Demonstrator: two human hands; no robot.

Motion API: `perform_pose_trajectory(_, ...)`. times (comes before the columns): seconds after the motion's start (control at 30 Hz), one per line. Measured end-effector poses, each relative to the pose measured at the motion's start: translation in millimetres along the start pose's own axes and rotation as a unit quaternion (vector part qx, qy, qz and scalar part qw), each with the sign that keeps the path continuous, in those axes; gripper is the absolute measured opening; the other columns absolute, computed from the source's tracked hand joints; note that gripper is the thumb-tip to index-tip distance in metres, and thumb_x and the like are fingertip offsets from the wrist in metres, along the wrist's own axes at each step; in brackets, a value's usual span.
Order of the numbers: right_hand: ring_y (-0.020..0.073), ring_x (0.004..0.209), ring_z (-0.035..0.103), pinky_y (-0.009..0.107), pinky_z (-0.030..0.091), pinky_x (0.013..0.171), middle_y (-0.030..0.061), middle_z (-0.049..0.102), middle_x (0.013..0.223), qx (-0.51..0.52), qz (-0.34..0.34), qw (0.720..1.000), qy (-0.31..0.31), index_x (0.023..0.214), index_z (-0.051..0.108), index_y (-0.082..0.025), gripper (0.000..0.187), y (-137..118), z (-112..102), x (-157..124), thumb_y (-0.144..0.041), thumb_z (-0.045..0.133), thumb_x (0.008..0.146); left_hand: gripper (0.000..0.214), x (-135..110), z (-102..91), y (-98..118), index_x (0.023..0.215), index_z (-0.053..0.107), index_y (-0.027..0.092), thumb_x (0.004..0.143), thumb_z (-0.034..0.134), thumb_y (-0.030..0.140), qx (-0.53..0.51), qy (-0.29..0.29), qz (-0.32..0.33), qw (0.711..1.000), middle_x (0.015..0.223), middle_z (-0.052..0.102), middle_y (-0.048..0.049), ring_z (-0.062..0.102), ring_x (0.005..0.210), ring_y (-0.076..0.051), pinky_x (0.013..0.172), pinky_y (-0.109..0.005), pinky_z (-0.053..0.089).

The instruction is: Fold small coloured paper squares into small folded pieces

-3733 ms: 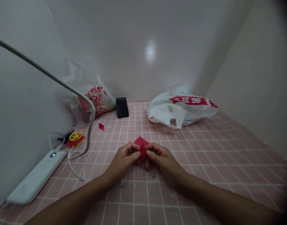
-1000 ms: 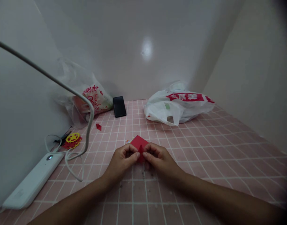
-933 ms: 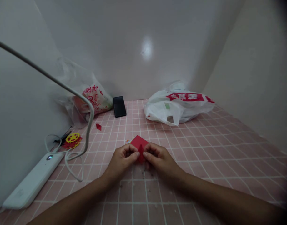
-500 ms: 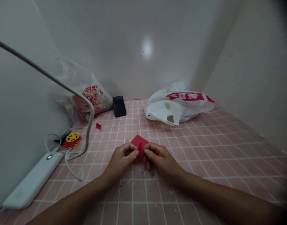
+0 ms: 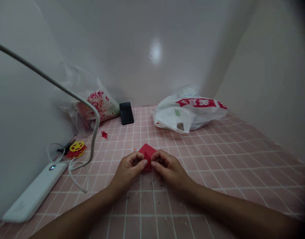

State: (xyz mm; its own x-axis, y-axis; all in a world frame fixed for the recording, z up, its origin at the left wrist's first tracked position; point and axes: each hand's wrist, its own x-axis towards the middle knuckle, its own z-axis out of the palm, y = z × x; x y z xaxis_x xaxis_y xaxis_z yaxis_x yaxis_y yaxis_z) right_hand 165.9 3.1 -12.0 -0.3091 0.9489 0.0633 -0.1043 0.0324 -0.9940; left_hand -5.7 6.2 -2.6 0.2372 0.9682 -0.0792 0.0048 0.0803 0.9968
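A folded piece of red paper (image 5: 147, 161) is pinched between my two hands, just above the table's middle. My left hand (image 5: 133, 166) closes thumb and fingers on its left side. On the other side, my right hand (image 5: 165, 166) has its thumb and fingertips pressed together at the paper's right edge. Behind it lies a flat red paper square (image 5: 147, 149), partly covered by the hands. The edge of something colourful peeks out at the square's left. Farther back on the left sits a small folded red paper piece (image 5: 104, 134).
A black phone (image 5: 127, 113) leans near the back wall between a clear plastic bag (image 5: 102, 106) and a white plastic bag (image 5: 189, 111). At left are yellow and red cutouts (image 5: 77, 146), a white power bank-like device (image 5: 34, 192) and a looping cable (image 5: 94, 146). Pink tiled-pattern cloth (image 5: 204, 159) covers the table.
The folded red paper has tilted slightly to the left, and my right hand has shifted a little left with its fingers drawn in. The rest looks the same.
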Motion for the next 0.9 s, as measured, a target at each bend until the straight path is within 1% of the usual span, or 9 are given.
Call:
perform_pose_trajectory(0.1, 0.0097, 0.052, 0.045, 0.022, 0.032, 0.047, -0.0039, 0.055, 0.067, 0.039, 0.019, 0.999, 0.006, 0.087, 0.054, -0.021, 0.017, 3.5, -1.7, 2.5, -0.034, 0.064, 0.083, 0.025, 0.9, -0.8, 2.0, 0.073, 0.060, 0.016, 0.075, 0.072, 0.037, -0.019, 0.005, -0.012, 1.000, 0.066, 0.061, 0.0000, 0.055, 0.061, -0.013, 0.063, -0.026, 0.043)
perform_pose_trajectory(0.17, 0.0088, 0.048, 0.045, 0.022, 0.032, 0.044, -0.0043, 0.055, 0.066, 0.059, 0.040, 0.997, -0.015, 0.089, 0.055, -0.021, 0.020, 5.9, -2.3, 3.6, -0.037, 0.064, 0.083, 0.025, 1.2, -1.0, 1.8, 0.073, 0.059, 0.015, 0.075, 0.072, 0.037, -0.021, 0.001, -0.022, 1.000, 0.064, 0.062, 0.0000, 0.055, 0.060, -0.012, 0.063, -0.026, 0.043)
perform_pose_trajectory(0.27, 0.0078, 0.045, 0.045, 0.022, 0.032, 0.044, -0.0043, 0.055, 0.062, 0.076, 0.064, 0.994, -0.039, 0.081, 0.054, -0.019, 0.022, 8.0, -1.9, 3.5, -0.038, 0.065, 0.082, 0.025, 1.2, -1.1, -0.9, 0.074, 0.058, 0.016, 0.075, 0.072, 0.036, -0.023, -0.012, -0.038, 0.999, 0.065, 0.062, 0.0007, 0.055, 0.060, -0.012, 0.061, -0.025, 0.041)
perform_pose_trajectory(0.4, 0.0079, 0.043, 0.043, 0.021, 0.031, 0.042, -0.0061, 0.051, 0.054, 0.051, 0.082, 0.995, -0.034, 0.073, 0.051, -0.020, 0.023, 6.7, -0.9, 1.3, -0.036, 0.065, 0.081, 0.024, -0.3, -1.4, -2.9, 0.075, 0.060, 0.015, 0.076, 0.073, 0.036, -0.021, -0.025, -0.033, 0.999, 0.070, 0.060, 0.0012, 0.053, 0.062, -0.011, 0.061, -0.023, 0.039)
perform_pose_trajectory(0.57, 0.0072, 0.042, 0.042, 0.021, 0.028, 0.042, -0.0047, 0.053, 0.053, 0.045, 0.080, 0.993, -0.069, 0.072, 0.054, -0.019, 0.022, 4.0, -0.8, -0.2, -0.036, 0.061, 0.084, 0.027, -3.7, -1.1, 0.4, 0.070, 0.059, 0.015, 0.078, 0.071, 0.038, -0.021, -0.024, -0.037, 0.999, 0.065, 0.062, -0.0002, 0.054, 0.060, -0.011, 0.061, -0.024, 0.040)
perform_pose_trajectory(0.73, 0.0083, 0.042, 0.046, 0.022, 0.033, 0.043, -0.0046, 0.051, 0.051, 0.054, 0.080, 0.994, -0.054, 0.070, 0.054, -0.018, 0.031, 4.6, -1.1, 1.2, -0.044, 0.056, 0.088, 0.030, -1.0, -1.7, 0.4, 0.069, 0.061, 0.014, 0.082, 0.066, 0.041, -0.011, 0.002, -0.026, 1.000, 0.060, 0.063, -0.0006, 0.054, 0.057, -0.011, 0.061, -0.024, 0.042)
perform_pose_trajectory(0.8, 0.0081, 0.042, 0.047, 0.022, 0.036, 0.044, -0.0040, 0.054, 0.056, 0.077, 0.077, 0.993, -0.054, 0.072, 0.053, -0.018, 0.032, 4.0, -0.9, 1.4, -0.046, 0.058, 0.087, 0.028, 0.6, -2.8, -0.5, 0.072, 0.063, 0.014, 0.082, 0.067, 0.040, -0.011, 0.008, -0.021, 1.000, 0.060, 0.063, 0.0000, 0.054, 0.057, -0.011, 0.061, -0.024, 0.042)
perform_pose_trajectory(0.9, 0.0074, 0.043, 0.047, 0.022, 0.036, 0.044, -0.0039, 0.055, 0.060, 0.096, 0.078, 0.990, -0.061, 0.075, 0.053, -0.018, 0.030, 2.9, -0.5, 1.1, -0.045, 0.062, 0.085, 0.025, 1.4, -3.7, -1.7, 0.076, 0.064, 0.014, 0.083, 0.066, 0.038, -0.017, 0.004, -0.013, 1.000, 0.062, 0.063, 0.0001, 0.054, 0.058, -0.011, 0.062, -0.024, 0.043)
